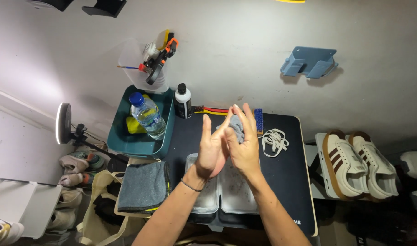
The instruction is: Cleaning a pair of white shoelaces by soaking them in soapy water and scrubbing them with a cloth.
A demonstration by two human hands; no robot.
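Two hands meet over the middle of the dark table (pixel 286 191), but let's go left to right. Far left we've got a ring light (pixel 63 123) on a stand and shoes on the floor under it, so that side is pretty crowded. Next comes a teal bin (pixel 122 143) sitting at the table's left edge, with a water bottle (pixel 147 115) lying in it and a clear tub of brushes (pixel 147 64) behind it against the wall. A folded grey towel (pixel 142 186) hangs over the table's left edge, just in front of the bin. A black bottle with a white label (pixel 183 101) stands upright at the back edge.

Our left hand (pixel 211 148) is open with fingers spread, palm pressing toward our right hand (pixel 242 141), and a small grey cloth (pixel 237 125) is squeezed between the two (most of it hidden, only a bit pokes out up top). Right hand's fingers are straight, flat against the cloth. Both hover above two clear trays (pixel 220 191) side by side near the front edge.

Right of the hands, loose white laces (pixel 274 141) lie on bare mat, with open surface around them out to the right edge. Past that edge, a pair of cream sneakers with brown stripes (pixel 356 164) sits well apart on a lower shelf.
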